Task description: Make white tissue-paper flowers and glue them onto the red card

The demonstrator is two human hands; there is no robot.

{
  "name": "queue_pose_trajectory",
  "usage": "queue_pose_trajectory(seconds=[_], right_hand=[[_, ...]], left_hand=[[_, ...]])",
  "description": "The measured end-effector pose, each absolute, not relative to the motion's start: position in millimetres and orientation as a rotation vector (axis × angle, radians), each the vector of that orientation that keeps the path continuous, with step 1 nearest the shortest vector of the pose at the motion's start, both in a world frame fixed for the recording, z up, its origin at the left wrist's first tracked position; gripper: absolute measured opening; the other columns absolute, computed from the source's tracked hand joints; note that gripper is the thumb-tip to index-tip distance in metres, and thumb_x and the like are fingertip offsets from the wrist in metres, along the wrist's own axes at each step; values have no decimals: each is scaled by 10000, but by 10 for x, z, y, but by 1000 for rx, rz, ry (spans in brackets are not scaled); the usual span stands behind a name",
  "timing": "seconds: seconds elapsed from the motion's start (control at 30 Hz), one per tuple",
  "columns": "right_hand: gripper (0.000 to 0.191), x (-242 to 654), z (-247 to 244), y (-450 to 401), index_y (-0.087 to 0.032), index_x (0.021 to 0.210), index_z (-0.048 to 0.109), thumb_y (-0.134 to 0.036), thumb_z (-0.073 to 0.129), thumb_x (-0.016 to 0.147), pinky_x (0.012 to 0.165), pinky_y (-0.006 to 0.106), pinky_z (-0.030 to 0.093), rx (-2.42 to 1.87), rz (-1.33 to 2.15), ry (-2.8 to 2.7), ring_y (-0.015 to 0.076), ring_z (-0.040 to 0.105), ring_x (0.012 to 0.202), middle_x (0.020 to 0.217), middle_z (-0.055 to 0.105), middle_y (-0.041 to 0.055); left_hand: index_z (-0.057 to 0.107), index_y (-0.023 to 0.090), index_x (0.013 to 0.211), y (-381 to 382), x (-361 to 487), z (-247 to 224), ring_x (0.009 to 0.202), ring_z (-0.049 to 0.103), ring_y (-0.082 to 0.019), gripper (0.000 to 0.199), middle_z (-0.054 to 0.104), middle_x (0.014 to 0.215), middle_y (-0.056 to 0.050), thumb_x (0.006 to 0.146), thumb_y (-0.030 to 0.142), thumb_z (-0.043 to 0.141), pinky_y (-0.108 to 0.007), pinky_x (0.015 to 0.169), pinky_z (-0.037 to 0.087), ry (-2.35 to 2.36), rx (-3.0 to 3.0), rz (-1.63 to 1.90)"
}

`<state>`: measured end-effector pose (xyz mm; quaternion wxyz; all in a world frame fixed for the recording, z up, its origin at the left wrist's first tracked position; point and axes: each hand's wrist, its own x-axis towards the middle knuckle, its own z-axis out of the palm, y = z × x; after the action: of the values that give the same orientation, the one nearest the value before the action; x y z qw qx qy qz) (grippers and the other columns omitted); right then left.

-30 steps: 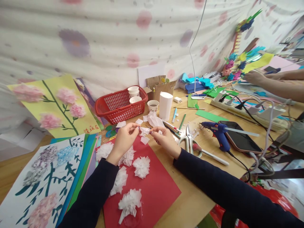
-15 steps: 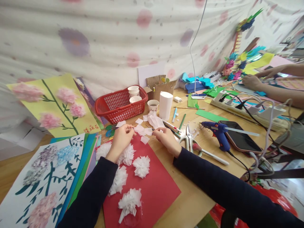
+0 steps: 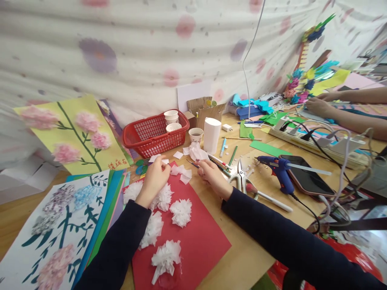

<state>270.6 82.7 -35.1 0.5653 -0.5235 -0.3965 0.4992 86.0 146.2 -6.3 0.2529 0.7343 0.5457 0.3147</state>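
Observation:
My left hand (image 3: 153, 180) reaches over the top left of the red sheet (image 3: 205, 237), thumb and forefinger apart beside small white paper squares (image 3: 155, 158). In a pinch, my right hand (image 3: 213, 177) grips a thin dark stick (image 3: 192, 164), its tip pointing left; its kind is unclear. Between my hands lie loose white paper pieces (image 3: 183, 173) at the sheet's top edge. Several ruffled white paper flowers sit on the red sheet, among them one flower (image 3: 181, 212) in the middle and another (image 3: 166, 257) near the front beside a clear, shiny patch.
Behind are a red basket (image 3: 155, 137) with paper cups, a cup of dark liquid (image 3: 196, 135) and a white roll (image 3: 212, 135). Scissors (image 3: 241, 177), a blue glue gun (image 3: 279, 167), a phone (image 3: 311, 175) and a power strip (image 3: 314, 141) lie right. Another person's hands (image 3: 320, 105) work far right.
My left hand has moved left and opened, away from the pieces in the middle toward the paper squares. My right hand has drawn slightly right, showing more of the stick.

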Motion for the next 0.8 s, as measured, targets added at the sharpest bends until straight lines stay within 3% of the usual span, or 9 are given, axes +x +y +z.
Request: queue_pose_trajectory(seconds=[0.07,0.2,0.3,0.4,0.57,0.7,0.8], right_hand=[[303,2696,-267,820,-203,865,571,-503,558,822,428,233,298,-1082,1272,-816,95,382,454,628,502,-31],[362,2673,-134,787,-181,872,606,-540,562,844,642,293,484,-706,1601,-536,179,605,716,806,625,63],[398,2659,-104,763,-179,910,630,-547,478,898,673,305,495,-633,1703,-490,209,641,806,859,662,88],[363,2647,-113,750,-187,909,637,-529,520,883,687,309,501,-610,1720,-512,211,644,814,851,670,78],[194,2631,-155,757,-196,950,663,-264,691,770,773,286,515,-658,1656,-554,173,642,875,924,683,48],[184,2630,-198,782,-188,909,650,-134,651,733,742,291,524,-744,1579,-519,137,619,749,850,647,16],[168,2634,-206,787,-173,879,618,-164,668,719,523,208,417,-812,1528,-506,73,476,533,705,556,-34]], left_hand=[[599,158,1162,1390,899,9,704,627,-188,368,700,862,-40,803,205,533,-305,725,472,1455,2049,1018],[662,198,958,1201,1005,133,705,588,-151,154,675,875,-24,823,234,597,-259,675,468,1079,2222,1030],[686,196,899,1102,1075,148,776,602,-157,109,682,929,-38,796,206,652,-255,694,474,911,2269,914],[683,192,916,1078,1111,110,823,634,-171,131,695,935,-45,789,190,650,-266,711,485,963,2169,903],[619,193,922,1139,1101,49,765,654,-162,157,714,842,-22,766,190,634,-263,681,470,1036,1916,959],[572,184,926,1216,1058,64,728,633,-149,245,670,798,-8,718,253,682,-270,686,477,997,1729,1045],[540,181,974,1256,1015,107,680,611,-131,342,639,791,12,698,292,708,-273,669,484,950,1596,1023]])
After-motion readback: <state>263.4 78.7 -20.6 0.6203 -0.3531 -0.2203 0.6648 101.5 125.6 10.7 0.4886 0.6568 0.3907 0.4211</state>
